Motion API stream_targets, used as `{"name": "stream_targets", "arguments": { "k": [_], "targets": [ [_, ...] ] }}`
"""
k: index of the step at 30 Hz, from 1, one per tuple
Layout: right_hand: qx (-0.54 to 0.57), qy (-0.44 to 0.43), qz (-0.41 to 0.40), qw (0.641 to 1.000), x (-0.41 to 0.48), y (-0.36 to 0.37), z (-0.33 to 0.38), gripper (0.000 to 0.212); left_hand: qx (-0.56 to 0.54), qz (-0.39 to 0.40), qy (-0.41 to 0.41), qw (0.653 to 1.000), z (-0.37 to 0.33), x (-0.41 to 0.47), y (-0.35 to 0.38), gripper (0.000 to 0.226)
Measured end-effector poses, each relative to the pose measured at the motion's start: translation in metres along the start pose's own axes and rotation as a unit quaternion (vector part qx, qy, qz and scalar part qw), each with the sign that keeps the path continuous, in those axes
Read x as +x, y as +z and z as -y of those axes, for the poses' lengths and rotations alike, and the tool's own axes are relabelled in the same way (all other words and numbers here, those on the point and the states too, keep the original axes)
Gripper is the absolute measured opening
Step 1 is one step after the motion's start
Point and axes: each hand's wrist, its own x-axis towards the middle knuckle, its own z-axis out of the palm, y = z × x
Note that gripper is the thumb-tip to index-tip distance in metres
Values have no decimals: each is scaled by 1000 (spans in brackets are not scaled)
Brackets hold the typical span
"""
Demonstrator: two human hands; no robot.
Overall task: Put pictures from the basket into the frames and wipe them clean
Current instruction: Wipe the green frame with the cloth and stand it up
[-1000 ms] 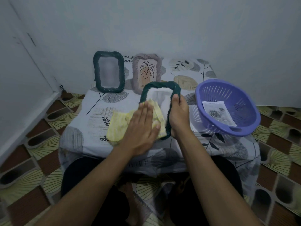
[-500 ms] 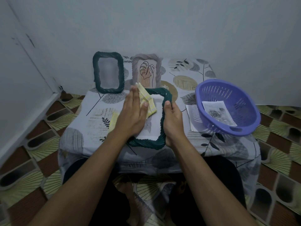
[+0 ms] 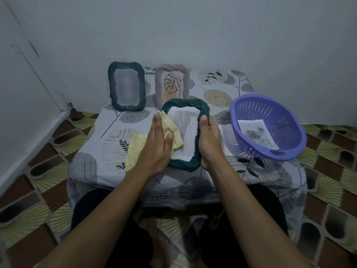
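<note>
A dark green woven frame (image 3: 201, 111) with a white inside is tilted up at the middle of the low table. My right hand (image 3: 209, 141) grips its right edge. My left hand (image 3: 158, 144) presses a yellow checked cloth (image 3: 172, 130) flat against the frame's left side; the cloth's tail hangs onto the table. A purple basket (image 3: 249, 111) at the right holds a rose picture (image 3: 257, 135). At the back stand another green frame (image 3: 126, 88) and a lilac frame (image 3: 172, 86) with a leaf drawing.
A white sheet (image 3: 225, 140) lies under the basket's left edge. The table (image 3: 100, 151) has a leaf-print cover and stands against a grey wall. Patterned floor tiles surround it. My legs are under the table's near edge.
The frame was first upright, then laid flatter, and now is tilted up again. My left hand with the cloth slid from the frame's lower part up along its left side.
</note>
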Motion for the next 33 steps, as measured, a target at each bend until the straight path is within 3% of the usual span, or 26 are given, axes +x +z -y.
{"name": "stream_targets", "arguments": {
  "k": [5,8,12,16,20,25,28,31,33],
  "targets": [
    [-12,64,118,991,-8,-2,1,31,-2,-53,-5,999,3,36,-21,63],
    [-55,110,191,974,-4,-9,10,30,42,-23,39,998,9,41,-30,56],
    [-81,174,246,950,1,-18,12,30,78,-5,18,997,12,32,-35,52],
    [-57,218,217,950,2,-24,12,27,67,-12,-37,997,10,27,-32,58],
    [11,270,134,953,9,-28,9,36,56,-97,-109,988,7,24,-33,55],
    [135,184,60,972,7,-23,0,51,39,-181,-207,961,10,30,-30,58],
    [153,176,49,971,1,-15,-8,61,10,-218,-251,943,9,33,-30,58],
    [107,142,-8,984,-2,-6,-16,57,-4,-214,-234,949,1,31,-27,45],
    [78,106,-37,991,-3,-2,-15,52,41,-169,-195,965,-4,26,-21,51]
  ]
}}
